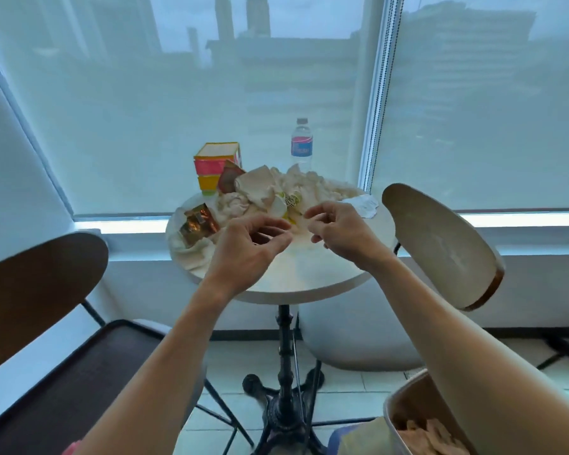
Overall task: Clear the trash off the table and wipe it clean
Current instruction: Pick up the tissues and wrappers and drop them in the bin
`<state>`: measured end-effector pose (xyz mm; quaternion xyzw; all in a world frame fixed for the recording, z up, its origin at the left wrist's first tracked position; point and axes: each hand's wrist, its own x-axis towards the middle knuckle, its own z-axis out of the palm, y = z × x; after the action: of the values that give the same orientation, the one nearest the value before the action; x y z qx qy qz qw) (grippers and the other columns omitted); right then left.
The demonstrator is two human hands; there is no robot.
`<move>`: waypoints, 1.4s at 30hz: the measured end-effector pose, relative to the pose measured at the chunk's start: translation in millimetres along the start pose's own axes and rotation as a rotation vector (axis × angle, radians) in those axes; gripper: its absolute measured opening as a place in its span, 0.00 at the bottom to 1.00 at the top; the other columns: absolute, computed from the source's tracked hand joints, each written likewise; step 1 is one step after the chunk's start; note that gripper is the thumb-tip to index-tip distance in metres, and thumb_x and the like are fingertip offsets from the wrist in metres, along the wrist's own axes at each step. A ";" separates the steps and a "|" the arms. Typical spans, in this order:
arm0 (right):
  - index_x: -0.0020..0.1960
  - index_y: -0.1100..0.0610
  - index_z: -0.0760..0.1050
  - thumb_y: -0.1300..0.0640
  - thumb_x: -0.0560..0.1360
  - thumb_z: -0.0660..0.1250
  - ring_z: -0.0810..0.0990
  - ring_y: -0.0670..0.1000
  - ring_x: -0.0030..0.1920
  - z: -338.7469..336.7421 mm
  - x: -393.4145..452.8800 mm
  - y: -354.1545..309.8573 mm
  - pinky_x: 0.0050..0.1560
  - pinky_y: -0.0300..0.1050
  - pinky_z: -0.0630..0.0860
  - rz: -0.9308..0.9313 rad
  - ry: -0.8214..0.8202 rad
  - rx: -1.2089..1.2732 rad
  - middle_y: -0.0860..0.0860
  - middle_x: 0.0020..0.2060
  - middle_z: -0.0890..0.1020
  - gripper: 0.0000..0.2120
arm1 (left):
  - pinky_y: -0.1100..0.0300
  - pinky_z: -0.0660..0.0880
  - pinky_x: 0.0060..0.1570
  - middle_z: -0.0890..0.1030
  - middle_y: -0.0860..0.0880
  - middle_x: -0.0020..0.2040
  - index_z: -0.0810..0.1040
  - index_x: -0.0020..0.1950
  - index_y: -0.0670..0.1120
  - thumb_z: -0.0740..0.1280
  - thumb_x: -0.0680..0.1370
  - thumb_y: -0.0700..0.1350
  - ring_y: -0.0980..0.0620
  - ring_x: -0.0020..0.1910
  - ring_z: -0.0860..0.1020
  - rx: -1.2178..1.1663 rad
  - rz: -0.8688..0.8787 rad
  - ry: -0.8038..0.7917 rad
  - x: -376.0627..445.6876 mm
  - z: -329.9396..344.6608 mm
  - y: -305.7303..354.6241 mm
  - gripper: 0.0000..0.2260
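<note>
A small round white table carries a heap of crumpled white paper napkins across its far half. A shiny orange-gold wrapper lies at the left edge, a red-pink wrapper near the back. My left hand and my right hand hover side by side over the table's middle, just short of the heap, fingers curled and apart, nothing in either.
A colourful carton and a water bottle stand at the table's back, by the window blind. A white receipt lies far right. A dark chair stands left, a pale chair right. A bin with scraps sits bottom right.
</note>
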<state>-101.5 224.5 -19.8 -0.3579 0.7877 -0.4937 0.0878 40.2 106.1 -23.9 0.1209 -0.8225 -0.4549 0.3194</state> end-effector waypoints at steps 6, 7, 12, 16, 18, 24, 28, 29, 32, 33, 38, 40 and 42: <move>0.55 0.56 0.80 0.60 0.77 0.67 0.79 0.45 0.38 54.9 27.4 -29.5 0.39 0.37 0.77 -0.159 -0.049 -0.089 0.48 0.38 0.80 0.08 | 0.69 0.76 0.38 0.83 0.56 0.40 0.83 0.45 0.53 0.75 0.72 0.42 0.61 0.36 0.79 0.103 0.018 0.307 13.3 -73.1 -31.2 0.06; 0.56 0.56 0.79 0.60 0.77 0.67 0.79 0.43 0.39 64.9 32.1 -34.9 0.38 0.34 0.75 -0.186 -0.064 -0.089 0.47 0.39 0.80 0.08 | 0.71 0.75 0.37 0.83 0.56 0.40 0.83 0.45 0.52 0.74 0.72 0.42 0.62 0.36 0.78 0.114 0.007 0.353 13.5 -84.0 -37.5 0.06; 0.66 0.46 0.73 0.51 0.74 0.72 0.75 0.47 0.48 108.6 51.5 -62.9 0.53 0.42 0.75 -0.286 -0.166 -0.208 0.48 0.49 0.74 0.21 | 0.66 0.73 0.40 0.82 0.54 0.47 0.82 0.53 0.51 0.73 0.74 0.44 0.58 0.41 0.78 0.123 -0.131 0.399 19.0 -117.9 -73.8 0.09; 0.75 0.39 0.60 0.47 0.75 0.70 0.66 0.50 0.61 132.9 60.0 -78.2 0.63 0.47 0.66 -0.342 -0.270 -0.490 0.51 0.59 0.66 0.32 | 0.67 0.71 0.40 0.80 0.51 0.54 0.79 0.60 0.51 0.71 0.76 0.45 0.57 0.46 0.78 0.090 -0.230 0.338 23.1 -128.0 -95.8 0.13; 0.76 0.42 0.59 0.49 0.76 0.70 0.64 0.50 0.60 140.5 64.2 -80.6 0.62 0.44 0.65 -0.363 -0.286 -0.582 0.51 0.60 0.63 0.32 | 0.66 0.72 0.42 0.79 0.50 0.57 0.78 0.62 0.52 0.71 0.76 0.46 0.57 0.49 0.77 0.046 -0.265 0.298 24.1 -131.5 -103.9 0.15; 0.57 0.54 0.77 0.58 0.76 0.69 0.70 0.51 0.55 147.6 73.7 -71.5 0.55 0.41 0.67 -0.347 -0.182 -0.531 0.51 0.53 0.66 0.11 | 0.62 0.74 0.44 0.73 0.50 0.63 0.69 0.70 0.58 0.74 0.73 0.46 0.53 0.54 0.76 0.070 -0.307 0.102 33.0 -139.8 -117.1 0.28; 0.49 0.49 0.79 0.58 0.75 0.70 0.72 0.49 0.51 129.8 79.1 -70.3 0.51 0.42 0.68 -0.284 -0.186 -0.436 0.51 0.51 0.72 0.05 | 0.57 0.76 0.50 0.70 0.52 0.64 0.64 0.74 0.58 0.79 0.66 0.53 0.52 0.55 0.75 0.144 -0.269 -0.052 40.4 -139.9 -118.3 0.41; 0.48 0.48 0.79 0.58 0.75 0.71 0.73 0.49 0.50 123.5 81.4 -70.3 0.50 0.42 0.69 -0.272 -0.177 -0.398 0.50 0.50 0.74 0.06 | 0.57 0.76 0.51 0.70 0.52 0.64 0.64 0.75 0.57 0.80 0.64 0.54 0.51 0.54 0.74 0.166 -0.260 -0.083 42.7 -138.6 -118.5 0.42; 0.41 0.45 0.76 0.58 0.74 0.73 0.76 0.49 0.48 102.7 87.3 -71.4 0.49 0.44 0.73 -0.259 -0.112 -0.268 0.49 0.49 0.76 0.10 | 0.60 0.74 0.47 0.72 0.51 0.62 0.65 0.75 0.56 0.81 0.65 0.52 0.52 0.51 0.75 0.224 -0.232 -0.108 47.1 -131.0 -119.2 0.42; 0.40 0.44 0.75 0.58 0.73 0.73 0.77 0.48 0.46 96.4 88.2 -71.7 0.48 0.44 0.74 -0.256 -0.083 -0.231 0.50 0.48 0.78 0.11 | 0.62 0.74 0.44 0.73 0.50 0.60 0.65 0.75 0.56 0.80 0.65 0.51 0.53 0.50 0.76 0.246 -0.222 -0.099 47.4 -128.6 -119.5 0.41; 0.42 0.48 0.77 0.57 0.74 0.73 0.77 0.46 0.39 74.2 84.7 -66.4 0.40 0.40 0.73 -0.214 0.007 -0.145 0.50 0.43 0.80 0.07 | 0.66 0.74 0.39 0.77 0.50 0.55 0.65 0.74 0.56 0.77 0.70 0.48 0.57 0.42 0.80 0.240 -0.178 0.009 44.0 -117.3 -116.6 0.35; 0.44 0.51 0.78 0.58 0.74 0.73 0.77 0.46 0.40 70.1 80.8 -63.0 0.40 0.39 0.72 -0.203 0.021 -0.139 0.48 0.42 0.80 0.05 | 0.65 0.76 0.40 0.76 0.52 0.54 0.64 0.73 0.58 0.75 0.72 0.48 0.57 0.41 0.80 0.232 -0.148 0.050 40.0 -112.7 -111.1 0.33; 0.45 0.52 0.78 0.58 0.74 0.73 0.77 0.47 0.40 66.4 75.7 -59.2 0.40 0.39 0.72 -0.193 0.028 -0.135 0.47 0.41 0.79 0.04 | 0.63 0.79 0.40 0.76 0.53 0.54 0.64 0.72 0.60 0.75 0.73 0.48 0.56 0.41 0.82 0.170 -0.113 0.070 35.3 -105.6 -102.8 0.31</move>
<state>-95.7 112.7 13.2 -0.4303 0.7820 -0.4509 0.0045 70.8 -39.2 -53.7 0.2098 -0.8383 -0.3961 0.3102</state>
